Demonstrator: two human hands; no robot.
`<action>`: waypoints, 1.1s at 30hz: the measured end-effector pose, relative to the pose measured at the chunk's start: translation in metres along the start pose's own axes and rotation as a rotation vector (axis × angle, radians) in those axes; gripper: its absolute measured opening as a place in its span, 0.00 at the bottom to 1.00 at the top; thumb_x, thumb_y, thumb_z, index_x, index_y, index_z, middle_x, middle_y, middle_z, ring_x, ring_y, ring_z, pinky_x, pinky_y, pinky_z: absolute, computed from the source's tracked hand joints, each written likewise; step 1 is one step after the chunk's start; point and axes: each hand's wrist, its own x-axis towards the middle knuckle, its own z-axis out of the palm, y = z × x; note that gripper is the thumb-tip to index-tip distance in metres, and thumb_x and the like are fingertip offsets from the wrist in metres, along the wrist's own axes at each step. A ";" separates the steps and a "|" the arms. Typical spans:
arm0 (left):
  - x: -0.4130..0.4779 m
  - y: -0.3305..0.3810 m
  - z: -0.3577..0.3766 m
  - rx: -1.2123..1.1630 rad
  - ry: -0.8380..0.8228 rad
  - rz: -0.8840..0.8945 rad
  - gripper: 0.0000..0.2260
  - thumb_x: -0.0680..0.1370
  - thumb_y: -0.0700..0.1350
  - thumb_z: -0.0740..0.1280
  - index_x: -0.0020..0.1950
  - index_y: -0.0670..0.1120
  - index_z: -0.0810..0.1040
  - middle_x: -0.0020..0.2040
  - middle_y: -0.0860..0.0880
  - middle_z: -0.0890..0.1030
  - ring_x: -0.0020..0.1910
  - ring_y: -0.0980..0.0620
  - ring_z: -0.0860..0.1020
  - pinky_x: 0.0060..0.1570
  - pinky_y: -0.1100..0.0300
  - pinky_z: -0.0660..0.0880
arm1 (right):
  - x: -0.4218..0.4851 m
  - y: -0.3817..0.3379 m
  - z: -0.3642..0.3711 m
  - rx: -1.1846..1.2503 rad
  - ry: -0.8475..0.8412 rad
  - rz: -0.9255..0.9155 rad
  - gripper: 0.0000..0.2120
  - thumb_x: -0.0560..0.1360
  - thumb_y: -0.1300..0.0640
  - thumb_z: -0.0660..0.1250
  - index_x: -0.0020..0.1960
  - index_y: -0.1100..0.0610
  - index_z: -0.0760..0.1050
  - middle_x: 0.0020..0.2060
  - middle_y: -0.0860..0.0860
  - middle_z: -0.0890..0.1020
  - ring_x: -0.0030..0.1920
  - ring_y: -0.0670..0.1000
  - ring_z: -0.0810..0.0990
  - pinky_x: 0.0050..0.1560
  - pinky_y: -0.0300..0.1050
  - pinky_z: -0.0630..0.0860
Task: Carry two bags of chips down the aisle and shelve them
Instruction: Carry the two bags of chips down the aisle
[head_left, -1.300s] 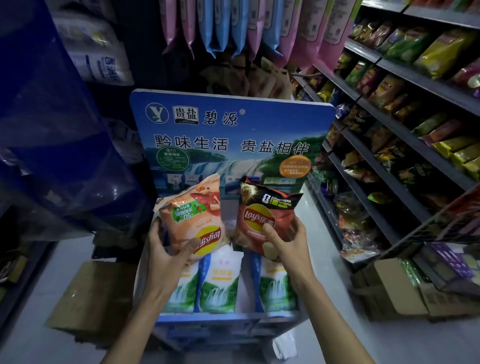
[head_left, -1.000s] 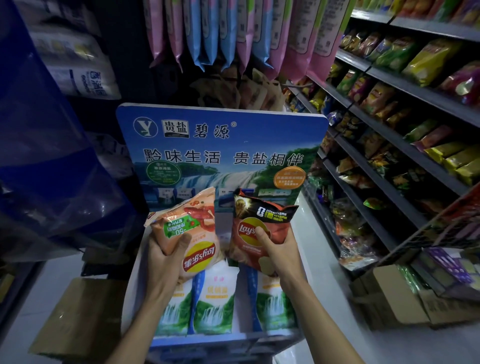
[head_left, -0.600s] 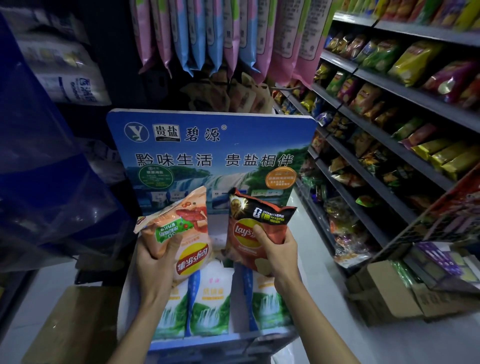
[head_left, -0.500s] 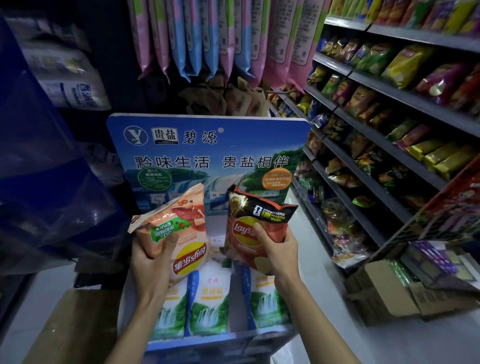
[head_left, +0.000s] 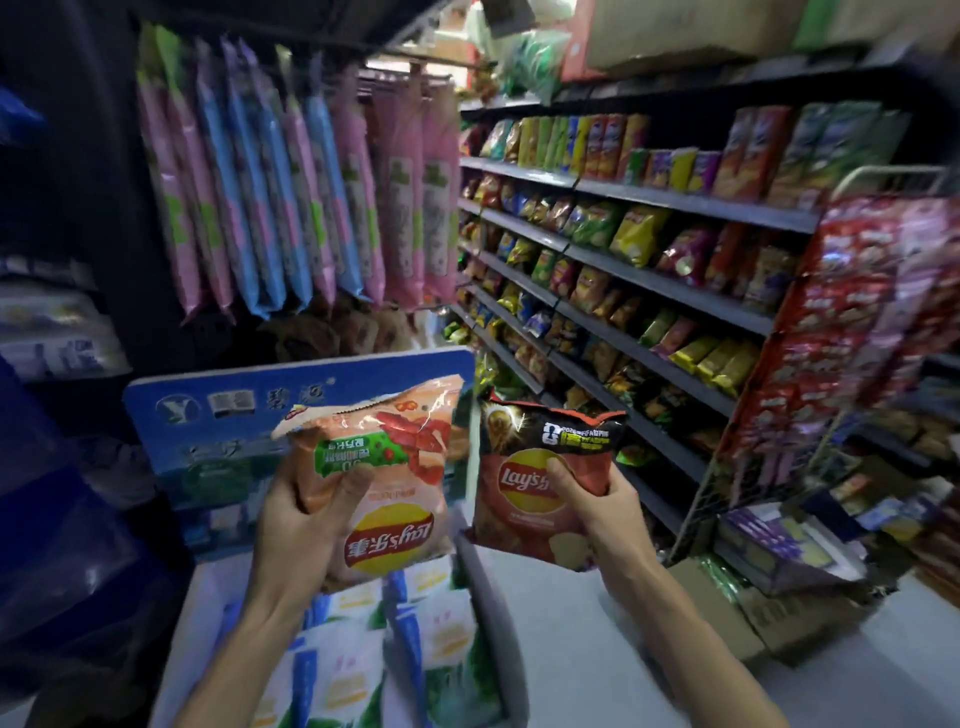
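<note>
Chips: orange bag (head_left: 387, 499) upside-down | red-black bag (head_left: 535, 483) upright, crumpled

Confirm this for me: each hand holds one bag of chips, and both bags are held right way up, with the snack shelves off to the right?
Not quite. The head view shows the pale orange chip bag in the left hand held upside down, its logo inverted. Only the dark red chip bag in the right hand is right way up. The snack shelves are indeed to the right.
</note>
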 end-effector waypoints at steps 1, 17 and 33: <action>0.001 0.007 0.017 -0.007 -0.029 -0.010 0.24 0.64 0.66 0.77 0.55 0.56 0.81 0.47 0.57 0.89 0.42 0.51 0.88 0.34 0.56 0.83 | 0.006 -0.008 -0.016 -0.006 0.005 -0.005 0.36 0.56 0.35 0.85 0.58 0.53 0.85 0.51 0.53 0.92 0.54 0.59 0.90 0.58 0.62 0.85; 0.027 0.020 0.280 -0.070 -0.095 -0.035 0.47 0.47 0.74 0.78 0.58 0.48 0.82 0.47 0.44 0.90 0.41 0.41 0.88 0.35 0.50 0.84 | 0.166 -0.067 -0.252 0.035 -0.058 -0.007 0.33 0.59 0.41 0.83 0.58 0.57 0.84 0.47 0.55 0.92 0.45 0.57 0.92 0.41 0.48 0.87; 0.126 0.014 0.417 -0.077 -0.052 -0.039 0.33 0.51 0.70 0.80 0.47 0.51 0.87 0.44 0.44 0.90 0.40 0.42 0.88 0.31 0.54 0.83 | 0.337 -0.089 -0.313 0.099 -0.208 0.031 0.27 0.64 0.46 0.81 0.60 0.56 0.84 0.51 0.56 0.91 0.51 0.61 0.91 0.58 0.63 0.85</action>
